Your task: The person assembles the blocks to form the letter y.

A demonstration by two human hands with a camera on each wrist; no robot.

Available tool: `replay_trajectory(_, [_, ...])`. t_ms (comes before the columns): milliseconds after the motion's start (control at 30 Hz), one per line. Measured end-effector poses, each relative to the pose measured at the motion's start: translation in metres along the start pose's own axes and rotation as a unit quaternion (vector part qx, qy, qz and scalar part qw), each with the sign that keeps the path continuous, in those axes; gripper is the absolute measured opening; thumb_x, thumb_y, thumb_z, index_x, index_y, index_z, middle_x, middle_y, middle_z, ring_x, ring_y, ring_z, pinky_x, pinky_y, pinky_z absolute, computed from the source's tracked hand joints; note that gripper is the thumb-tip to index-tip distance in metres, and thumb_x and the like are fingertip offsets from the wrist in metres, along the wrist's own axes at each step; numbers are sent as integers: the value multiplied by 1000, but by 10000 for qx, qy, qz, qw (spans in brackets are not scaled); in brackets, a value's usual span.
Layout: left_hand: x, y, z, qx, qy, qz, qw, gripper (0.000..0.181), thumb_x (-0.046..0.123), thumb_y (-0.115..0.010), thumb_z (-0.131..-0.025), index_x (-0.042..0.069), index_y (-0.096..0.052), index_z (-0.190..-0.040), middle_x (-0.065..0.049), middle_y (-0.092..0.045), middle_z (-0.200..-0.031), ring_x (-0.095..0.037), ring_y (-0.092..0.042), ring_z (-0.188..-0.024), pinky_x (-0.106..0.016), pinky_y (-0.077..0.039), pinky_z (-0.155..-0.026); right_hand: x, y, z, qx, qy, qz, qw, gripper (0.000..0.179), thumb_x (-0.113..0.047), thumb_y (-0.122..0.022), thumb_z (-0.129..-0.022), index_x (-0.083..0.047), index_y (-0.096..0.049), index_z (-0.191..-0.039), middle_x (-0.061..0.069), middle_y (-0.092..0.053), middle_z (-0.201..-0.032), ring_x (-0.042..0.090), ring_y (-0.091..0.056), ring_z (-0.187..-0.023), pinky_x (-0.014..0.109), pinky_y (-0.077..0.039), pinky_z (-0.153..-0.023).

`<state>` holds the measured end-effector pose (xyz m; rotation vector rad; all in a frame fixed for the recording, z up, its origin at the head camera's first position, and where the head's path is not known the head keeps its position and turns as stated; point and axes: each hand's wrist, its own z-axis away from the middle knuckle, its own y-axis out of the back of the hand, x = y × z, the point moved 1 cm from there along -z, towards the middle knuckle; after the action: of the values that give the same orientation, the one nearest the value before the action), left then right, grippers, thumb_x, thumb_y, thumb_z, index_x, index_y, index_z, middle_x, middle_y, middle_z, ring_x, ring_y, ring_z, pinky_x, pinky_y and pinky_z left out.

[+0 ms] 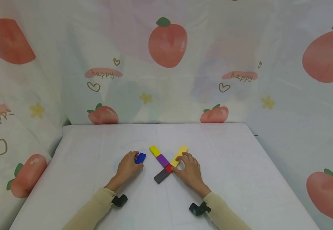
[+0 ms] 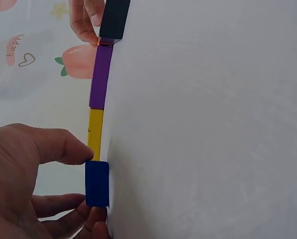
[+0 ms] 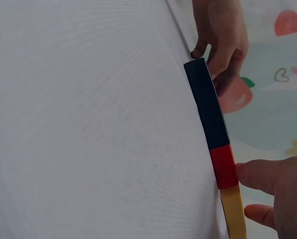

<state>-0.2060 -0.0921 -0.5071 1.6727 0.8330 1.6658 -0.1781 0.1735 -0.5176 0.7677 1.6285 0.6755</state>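
In the head view, my left hand (image 1: 127, 167) holds a small blue block (image 1: 140, 158), pinched between thumb and fingers at its ends. My right hand (image 1: 190, 169) reaches over the right side of a cross of flat blocks. Its thumb touches the edge of the red block (image 3: 224, 166), and its bent fingers lie over the pale yellow block (image 1: 179, 155). A dark grey block (image 1: 162, 176) meets the red one at the lower left. A purple block (image 1: 162, 160) runs from the red one to a bright yellow block (image 1: 155, 151) at the upper left.
The blocks lie on a white cloth-covered table (image 1: 97, 140). A fabric backdrop (image 1: 166, 92) printed with peaches and hearts stands behind and at both sides. Black wrist cameras hang at the left sleeve (image 1: 97, 204) and right sleeve (image 1: 223, 210).
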Motion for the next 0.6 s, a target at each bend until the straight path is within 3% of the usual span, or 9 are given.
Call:
replay_trajectory(233, [0,0,-4,12,71,-40,10000,52,27,-79,-81,3,-63,-124,-12,-66,-110,-27,-63,-100,-46,-53,-91,1,-1,0,18,34,11,10000,37,-37,-78,-79,-20,-65,-109,11,-47,-144,40,-41,-134,63,-27,-109])
replay_trajectory(600, [-3,1,-6,118,-78,-6,9999,45,25,-79,-80,2,-67,-117,-10,-67,-101,-23,-64,-92,-43,-55,-85,1,0,0,21,24,49,10000,38,-37,-78,-79,-19,-66,-110,11,-47,-143,41,-42,-133,63,-28,-109])
